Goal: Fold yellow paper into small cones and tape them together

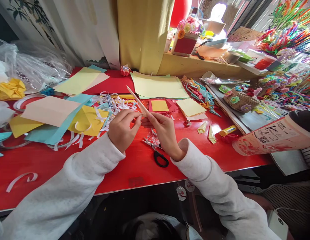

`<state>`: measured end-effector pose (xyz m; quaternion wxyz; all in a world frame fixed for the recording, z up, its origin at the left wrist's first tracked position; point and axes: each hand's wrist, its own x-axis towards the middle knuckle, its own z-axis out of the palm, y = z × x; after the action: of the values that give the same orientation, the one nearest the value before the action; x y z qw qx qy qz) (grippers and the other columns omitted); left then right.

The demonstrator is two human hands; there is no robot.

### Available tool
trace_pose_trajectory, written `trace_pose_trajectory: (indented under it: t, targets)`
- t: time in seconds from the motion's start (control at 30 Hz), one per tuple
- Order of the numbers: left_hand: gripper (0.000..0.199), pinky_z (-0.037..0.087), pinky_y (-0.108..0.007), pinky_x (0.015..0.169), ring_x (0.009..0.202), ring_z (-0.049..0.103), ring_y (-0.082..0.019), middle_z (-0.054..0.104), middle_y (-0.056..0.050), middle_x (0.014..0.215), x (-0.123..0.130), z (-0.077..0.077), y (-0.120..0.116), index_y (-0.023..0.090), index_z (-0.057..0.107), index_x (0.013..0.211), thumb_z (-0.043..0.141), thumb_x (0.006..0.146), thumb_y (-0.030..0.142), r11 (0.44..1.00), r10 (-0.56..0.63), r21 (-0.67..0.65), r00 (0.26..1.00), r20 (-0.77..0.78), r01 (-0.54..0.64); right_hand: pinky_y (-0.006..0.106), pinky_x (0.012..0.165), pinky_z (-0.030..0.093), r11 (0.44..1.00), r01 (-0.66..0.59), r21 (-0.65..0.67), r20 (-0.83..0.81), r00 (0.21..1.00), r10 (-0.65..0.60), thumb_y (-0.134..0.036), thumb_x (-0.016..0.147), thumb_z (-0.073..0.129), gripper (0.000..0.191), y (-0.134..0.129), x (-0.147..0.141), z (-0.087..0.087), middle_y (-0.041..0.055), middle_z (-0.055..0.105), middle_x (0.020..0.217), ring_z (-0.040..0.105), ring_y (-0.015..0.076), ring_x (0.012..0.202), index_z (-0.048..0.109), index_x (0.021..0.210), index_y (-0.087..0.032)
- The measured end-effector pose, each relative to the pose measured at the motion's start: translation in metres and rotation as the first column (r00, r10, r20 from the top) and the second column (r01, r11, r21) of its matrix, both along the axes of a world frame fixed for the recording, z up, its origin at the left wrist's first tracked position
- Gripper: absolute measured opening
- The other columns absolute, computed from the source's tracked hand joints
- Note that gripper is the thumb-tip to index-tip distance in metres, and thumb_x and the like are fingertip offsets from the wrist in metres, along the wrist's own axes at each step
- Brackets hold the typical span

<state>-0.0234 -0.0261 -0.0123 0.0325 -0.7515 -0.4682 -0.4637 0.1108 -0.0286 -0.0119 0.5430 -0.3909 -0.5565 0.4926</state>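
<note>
Both hands meet above the middle of the red table, holding a narrow folded strip of pale paper point(137, 100) that slants up to the left. My right hand point(165, 132) pinches the strip between thumb and fingers. At the strip's lower end, my left hand point(125, 129) is closed in a pinch with its fingertips against the paper. Below them lie scissors point(160, 158) with black handles, partly covered by my right hand. Two small folded yellow paper pieces point(211, 134) rest to the right. Just behind the hands is a red square with a yellow sheet point(160, 105) on it.
Coloured paper sheets point(49, 111) and curled white strips point(119, 104) cover the left side. A stack of pale yellow paper point(158, 85) lies at the back. A large pink cup point(270, 135), a glue stick point(228, 130) and a flower-trimmed basket point(241, 99) stand or lie right.
</note>
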Motion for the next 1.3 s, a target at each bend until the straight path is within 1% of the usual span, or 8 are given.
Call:
trace_pose_trajectory:
  t: [0.13, 0.23, 0.37, 0.47, 0.67, 0.87, 1.03, 1.3]
  targets:
    - [0.017, 0.047, -0.025, 0.068, 0.072, 0.057, -0.013, 0.065, -0.002, 0.082, -0.001, 0.002, 0.0, 0.018, 0.062, 0.082, 0.047, 0.082, 0.025, 0.983, -0.002, -0.178, 0.981, 0.194, 0.037, 0.029, 0.071, 0.056, 1.0, 0.016, -0.014, 0.015, 1.0, -0.016, -0.041, 0.082, 0.05, 0.029, 0.001, 0.001, 0.001, 0.004, 0.067, 0.077, 0.065, 0.0127, 0.071, 0.065, 0.087, -0.016]
    - [0.026, 0.046, -0.025, 0.065, 0.074, 0.058, -0.013, 0.065, -0.003, 0.089, -0.003, 0.002, 0.004, 0.018, 0.062, 0.093, 0.043, 0.084, 0.033, 0.941, 0.023, -0.323, 0.934, 0.357, 0.1, 0.029, 0.07, 0.056, 0.999, 0.03, -0.025, 0.009, 1.0, -0.03, -0.043, 0.082, 0.049, 0.031, 0.002, 0.002, 0.0, 0.0043, 0.067, 0.077, 0.065, 0.013, 0.071, 0.064, 0.085, -0.016]
    - [0.027, 0.046, -0.026, 0.067, 0.074, 0.059, -0.015, 0.067, -0.003, 0.085, -0.005, 0.001, 0.009, 0.017, 0.065, 0.088, 0.053, 0.077, 0.04, 0.883, 0.006, -0.424, 0.896, 0.444, 0.204, 0.028, 0.068, 0.056, 1.0, 0.014, -0.025, 0.03, 0.999, -0.013, -0.044, 0.082, 0.049, 0.032, 0.003, 0.003, 0.0, 0.0041, 0.067, 0.075, 0.065, 0.0128, 0.069, 0.064, 0.087, -0.016]
    - [0.022, 0.046, -0.027, 0.066, 0.072, 0.059, -0.016, 0.067, -0.003, 0.082, -0.004, 0.002, 0.01, 0.017, 0.065, 0.081, 0.059, 0.073, 0.037, 0.876, -0.011, -0.431, 0.902, 0.432, 0.217, 0.027, 0.068, 0.056, 1.0, 0.017, 0.001, 0.057, 0.998, -0.017, -0.043, 0.082, 0.049, 0.032, 0.003, 0.002, -0.001, 0.0035, 0.066, 0.074, 0.064, 0.0126, 0.069, 0.064, 0.089, -0.016]
    - [0.015, 0.045, -0.026, 0.063, 0.071, 0.058, -0.014, 0.064, -0.002, 0.076, -0.003, -0.001, 0.01, 0.017, 0.062, 0.077, 0.058, 0.073, 0.031, 0.894, -0.046, -0.4, 0.93, 0.366, 0.201, 0.025, 0.066, 0.055, 0.996, 0.042, 0.072, 0.119, 0.992, -0.051, -0.039, 0.083, 0.049, 0.028, 0.003, 0.002, -0.003, 0.0023, 0.064, 0.072, 0.063, 0.011, 0.066, 0.064, 0.086, -0.016]
    - [0.013, 0.044, -0.025, 0.062, 0.069, 0.056, -0.012, 0.062, -0.001, 0.076, -0.002, -0.003, 0.011, 0.017, 0.059, 0.076, 0.06, 0.071, 0.029, 0.913, -0.043, -0.363, 0.93, 0.365, 0.184, 0.024, 0.067, 0.054, 0.98, 0.103, 0.173, 0.244, 0.959, -0.144, -0.037, 0.086, 0.046, 0.027, 0.004, 0.003, -0.003, 0.0016, 0.065, 0.071, 0.063, 0.0107, 0.068, 0.064, 0.087, -0.017]
    - [0.016, 0.044, -0.025, 0.063, 0.069, 0.057, -0.013, 0.063, -0.001, 0.076, -0.002, 0.001, 0.009, 0.016, 0.061, 0.078, 0.061, 0.071, 0.03, 0.896, -0.073, -0.379, 0.92, 0.385, 0.23, 0.023, 0.066, 0.052, 0.967, 0.116, 0.226, 0.3, 0.936, -0.183, -0.035, 0.087, 0.044, 0.027, 0.005, 0.003, -0.004, 0.0018, 0.065, 0.071, 0.064, 0.0112, 0.068, 0.065, 0.085, -0.017]
    - [0.015, 0.046, -0.022, 0.067, 0.068, 0.058, -0.012, 0.067, 0.0, 0.07, -0.006, 0.006, 0.009, 0.016, 0.067, 0.073, 0.058, 0.072, 0.029, 0.849, -0.029, -0.449, 0.874, 0.485, 0.278, 0.023, 0.062, 0.048, 0.932, 0.124, 0.34, 0.44, 0.855, -0.274, -0.031, 0.088, 0.044, 0.025, 0.006, 0.005, -0.005, 0.0018, 0.067, 0.072, 0.062, 0.0112, 0.067, 0.065, 0.088, -0.018]
